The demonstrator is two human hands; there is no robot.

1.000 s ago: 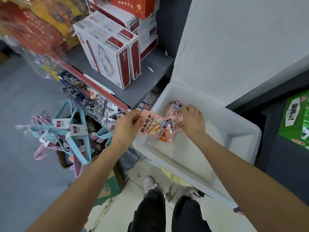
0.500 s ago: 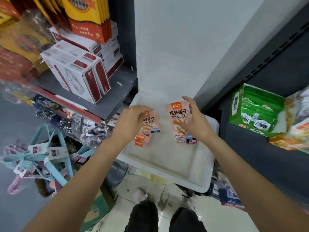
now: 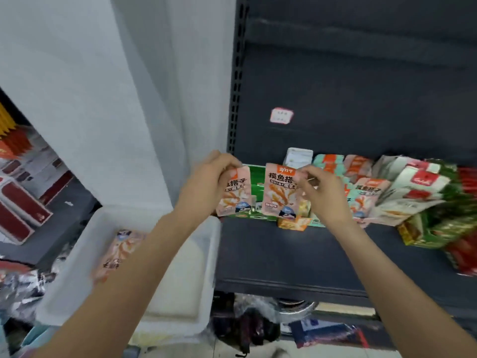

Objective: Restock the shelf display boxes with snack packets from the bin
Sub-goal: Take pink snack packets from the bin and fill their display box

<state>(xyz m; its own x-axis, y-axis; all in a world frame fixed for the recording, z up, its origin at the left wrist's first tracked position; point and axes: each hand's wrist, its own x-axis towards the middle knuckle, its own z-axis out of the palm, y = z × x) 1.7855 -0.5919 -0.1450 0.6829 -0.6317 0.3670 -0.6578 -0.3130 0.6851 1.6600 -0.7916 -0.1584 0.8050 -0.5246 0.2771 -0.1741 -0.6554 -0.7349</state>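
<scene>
Each hand pinches a pink packet at the dark shelf: left hand (image 3: 206,182) holds one (image 3: 236,193), right hand (image 3: 320,192) another (image 3: 281,193). Next, I'd judge, both drop into the green display box (image 3: 256,177); more wait in the white bin (image 3: 77,267), near left.

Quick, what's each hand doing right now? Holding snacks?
Left hand: grip closed on a pink plastic snack packet, held by its top.
Right hand: grip closed on a second pink plastic snack packet, pinched at its upper corner.
</scene>
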